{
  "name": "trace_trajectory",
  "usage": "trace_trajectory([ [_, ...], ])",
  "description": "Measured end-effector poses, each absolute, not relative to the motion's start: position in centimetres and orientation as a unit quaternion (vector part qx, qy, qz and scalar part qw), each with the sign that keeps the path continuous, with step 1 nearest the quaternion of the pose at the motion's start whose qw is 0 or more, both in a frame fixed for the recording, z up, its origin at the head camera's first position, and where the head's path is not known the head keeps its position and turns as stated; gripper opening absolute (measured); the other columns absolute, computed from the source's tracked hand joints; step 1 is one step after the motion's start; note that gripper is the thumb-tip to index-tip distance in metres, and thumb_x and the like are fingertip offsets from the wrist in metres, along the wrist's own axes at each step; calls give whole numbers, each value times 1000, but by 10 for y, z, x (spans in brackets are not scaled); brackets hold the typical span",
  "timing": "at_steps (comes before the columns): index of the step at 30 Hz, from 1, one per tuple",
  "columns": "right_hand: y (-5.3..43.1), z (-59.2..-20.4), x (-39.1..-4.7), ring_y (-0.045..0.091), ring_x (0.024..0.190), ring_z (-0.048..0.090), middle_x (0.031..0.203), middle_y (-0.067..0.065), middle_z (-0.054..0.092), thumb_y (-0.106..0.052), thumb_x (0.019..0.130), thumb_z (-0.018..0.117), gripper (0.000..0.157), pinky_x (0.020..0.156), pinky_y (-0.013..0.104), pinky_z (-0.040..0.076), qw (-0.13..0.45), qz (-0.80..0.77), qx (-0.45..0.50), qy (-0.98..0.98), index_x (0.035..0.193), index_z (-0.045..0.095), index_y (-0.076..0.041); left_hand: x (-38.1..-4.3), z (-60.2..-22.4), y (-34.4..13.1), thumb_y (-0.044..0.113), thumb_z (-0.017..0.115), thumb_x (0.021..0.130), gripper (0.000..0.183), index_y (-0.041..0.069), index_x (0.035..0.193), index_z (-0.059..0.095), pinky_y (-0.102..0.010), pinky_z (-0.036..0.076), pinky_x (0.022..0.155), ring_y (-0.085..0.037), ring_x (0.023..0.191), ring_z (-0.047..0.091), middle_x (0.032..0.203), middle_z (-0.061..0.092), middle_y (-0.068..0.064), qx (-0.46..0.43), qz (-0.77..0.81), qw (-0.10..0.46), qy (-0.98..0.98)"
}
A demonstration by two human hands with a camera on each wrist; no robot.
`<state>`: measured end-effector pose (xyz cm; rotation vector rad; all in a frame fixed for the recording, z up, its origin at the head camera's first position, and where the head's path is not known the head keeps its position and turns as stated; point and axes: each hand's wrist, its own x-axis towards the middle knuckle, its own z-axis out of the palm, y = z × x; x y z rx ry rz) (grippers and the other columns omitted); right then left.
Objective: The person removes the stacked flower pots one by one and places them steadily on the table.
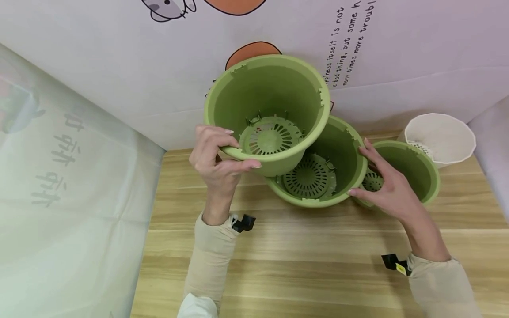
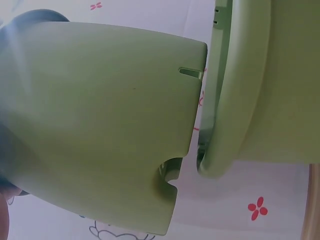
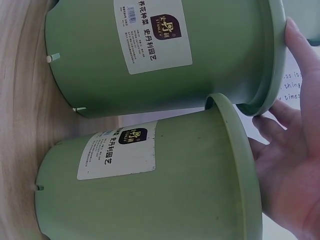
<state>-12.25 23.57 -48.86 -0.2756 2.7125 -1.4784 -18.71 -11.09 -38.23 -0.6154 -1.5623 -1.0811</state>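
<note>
My left hand (image 1: 216, 152) grips the near left rim of a raised green flowerpot (image 1: 270, 104), thumb outside and fingers over the edge. This flowerpot is tilted with its mouth toward me, and its slotted base shows inside. In the left wrist view, its notched bottom edge lies close to the rim of a second green flowerpot (image 2: 280, 85). That second flowerpot stands on the wooden surface, partly covered by the raised one in the head view. My right hand (image 1: 391, 190) touches its right rim with thumb and fingers spread. White labels (image 3: 152, 35) show on its side in the right wrist view.
A third green flowerpot (image 1: 421, 172) stands right beside the second, partly behind my right hand. A white pot (image 1: 453, 137) is at the far right. A printed white sheet (image 1: 167, 79) rises behind the wooden surface (image 1: 278, 265), and a pale sheet (image 1: 71, 238) hangs at the left.
</note>
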Motion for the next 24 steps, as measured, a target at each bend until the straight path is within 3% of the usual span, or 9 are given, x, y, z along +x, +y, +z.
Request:
trace_trajectory([
  [18, 238, -490, -120, 10, 147, 17, 165, -13, 15, -13, 73, 89, 103, 117, 48, 17, 0, -477, -101, 873, 156, 31, -34, -192, -389, -133, 79, 66, 66, 76, 5, 58, 54, -29, 42, 68, -29, 62, 53, 56, 56, -8, -200, -446, 586, -646],
  [24, 238, -491, -122, 12, 148, 17, 165, -9, 15, -12, 72, 89, 105, 116, 61, 17, -1, -480, -104, 871, 156, 30, -33, -191, -391, -138, 79, 65, 67, 77, 4, 58, 54, -29, 42, 69, -30, 63, 52, 58, 57, -10, -190, -439, 592, -649],
])
